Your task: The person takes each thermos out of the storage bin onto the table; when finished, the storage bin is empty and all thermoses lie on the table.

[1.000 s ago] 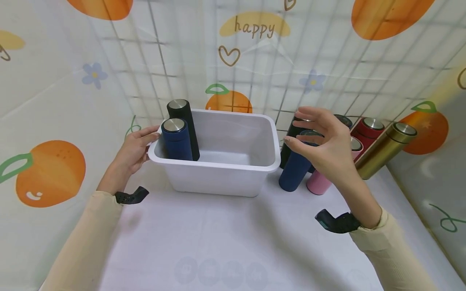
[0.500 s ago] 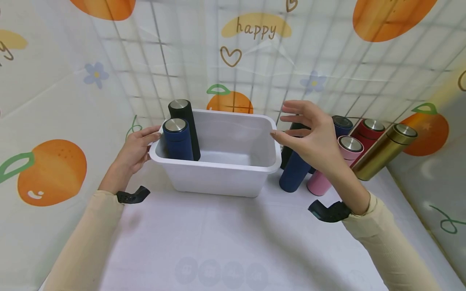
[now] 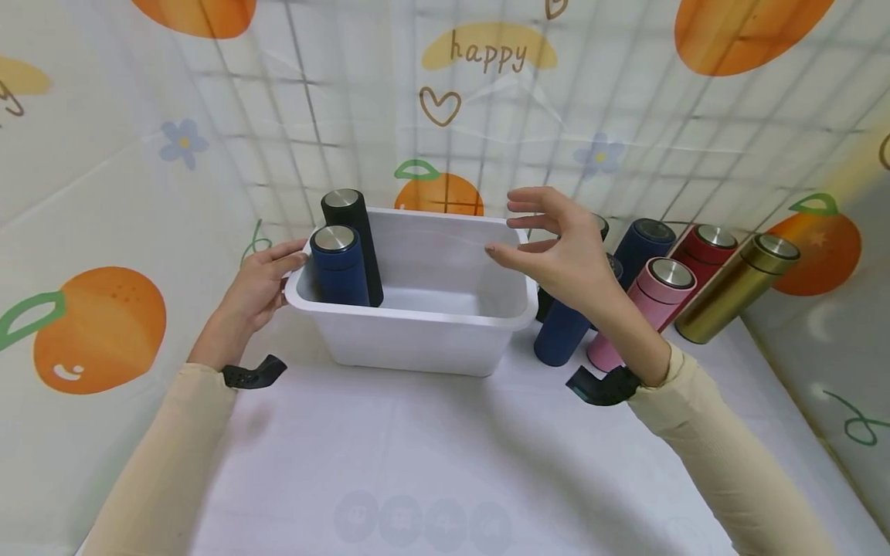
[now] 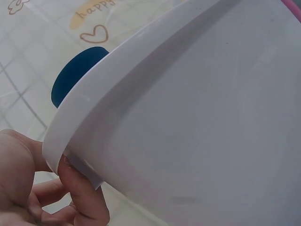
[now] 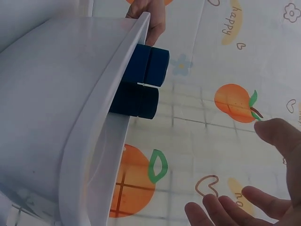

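A white plastic tub (image 3: 417,340) stands on the table. Inside, at its left end, a blue thermos bottle (image 3: 341,278) stands in front of a taller black thermos bottle (image 3: 363,232). My left hand (image 3: 256,286) holds the tub's left rim; in the left wrist view its thumb and fingers (image 4: 82,188) pinch the edge. Over the tub's right end hovers my right hand (image 3: 573,255), holding nothing, its fingers spread and slightly bent. The right wrist view shows this right hand (image 5: 263,188) apart from both bottles and the rim.
Right of the tub stand a blue bottle (image 3: 562,336), a second blue bottle (image 3: 643,247), a pink bottle (image 3: 660,293), a red bottle (image 3: 705,245) and a leaning gold bottle (image 3: 737,289). A black bottle behind my right hand is mostly hidden. A cloth-covered grid rises at the back.
My right hand has moved left from above the bottles on the right to over the tub's right end. My left hand, the tub and the bottles stay put.
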The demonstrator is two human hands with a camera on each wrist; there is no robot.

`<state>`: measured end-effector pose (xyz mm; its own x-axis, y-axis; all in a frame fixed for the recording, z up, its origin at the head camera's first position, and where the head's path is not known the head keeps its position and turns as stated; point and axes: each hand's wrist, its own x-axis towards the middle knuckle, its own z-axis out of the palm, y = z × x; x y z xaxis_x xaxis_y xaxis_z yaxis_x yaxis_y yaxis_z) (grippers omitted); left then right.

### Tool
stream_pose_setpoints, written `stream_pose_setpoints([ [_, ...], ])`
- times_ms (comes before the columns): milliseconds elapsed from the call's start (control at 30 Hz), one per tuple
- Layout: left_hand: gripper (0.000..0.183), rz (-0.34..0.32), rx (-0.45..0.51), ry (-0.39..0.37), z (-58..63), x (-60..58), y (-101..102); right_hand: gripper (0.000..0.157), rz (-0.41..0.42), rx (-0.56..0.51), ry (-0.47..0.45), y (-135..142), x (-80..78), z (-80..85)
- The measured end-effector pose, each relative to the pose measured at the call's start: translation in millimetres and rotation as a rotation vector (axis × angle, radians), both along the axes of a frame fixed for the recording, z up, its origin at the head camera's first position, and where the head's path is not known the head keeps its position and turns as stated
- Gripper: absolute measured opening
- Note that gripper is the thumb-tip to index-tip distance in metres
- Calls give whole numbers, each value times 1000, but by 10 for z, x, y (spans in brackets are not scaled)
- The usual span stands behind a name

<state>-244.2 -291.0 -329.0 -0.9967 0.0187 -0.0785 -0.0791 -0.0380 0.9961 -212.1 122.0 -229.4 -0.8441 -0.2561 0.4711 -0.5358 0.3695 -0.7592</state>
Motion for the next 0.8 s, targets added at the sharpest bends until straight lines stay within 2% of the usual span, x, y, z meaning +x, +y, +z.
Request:
stream_pose_setpoints([
  [167, 52, 0, -26, -1, 0, -16, 16, 59, 14, 21, -15, -86, -57, -7],
  [333, 52, 1, -38, -2, 5, -1, 6, 59, 61, 18, -12, -200, -114, 9],
  [633, 53, -19, 6, 12, 0, -12, 15, 62, 86, 43, -30, -435, -204, -12],
  [800, 55, -21, 34, 9, 5, 18, 3, 62, 100, 61, -34, -584, -239, -25],
])
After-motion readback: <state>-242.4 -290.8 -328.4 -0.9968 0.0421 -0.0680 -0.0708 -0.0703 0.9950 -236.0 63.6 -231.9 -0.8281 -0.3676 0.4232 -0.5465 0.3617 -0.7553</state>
